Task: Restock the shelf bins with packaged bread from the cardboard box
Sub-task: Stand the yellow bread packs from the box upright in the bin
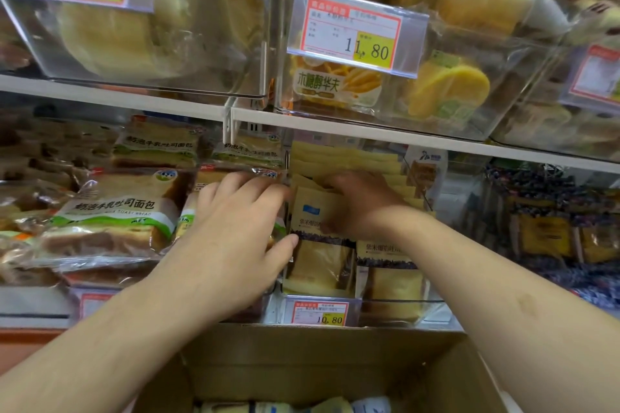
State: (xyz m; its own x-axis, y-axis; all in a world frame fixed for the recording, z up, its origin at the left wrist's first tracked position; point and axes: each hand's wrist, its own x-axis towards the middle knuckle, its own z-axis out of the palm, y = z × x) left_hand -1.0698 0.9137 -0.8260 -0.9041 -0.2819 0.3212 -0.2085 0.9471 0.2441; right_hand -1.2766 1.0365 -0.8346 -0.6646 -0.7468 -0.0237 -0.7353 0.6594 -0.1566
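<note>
A clear shelf bin (399, 307) on the lower shelf holds several beige bread packets with a dark purple band. My right hand (364, 208) reaches into this bin from the right, its fingers curled over the top of the front-left bread packet (310, 211). My left hand (241, 235) lies against the bin's left wall with its fingers spread over the neighbouring milk toast packs (110, 214) and its thumb touching the bin's front corner. The open cardboard box (335, 362) stands below my arms, with a few more packets (302, 407) showing at its bottom.
A white shelf edge (369, 131) runs just above the bin. Clear bins of yellow cakes (449, 87) with price tags (355, 30) sit on the upper shelf. Dark purple packets (543, 235) fill the bin to the right. A 10.80 price tag (320, 312) hangs below.
</note>
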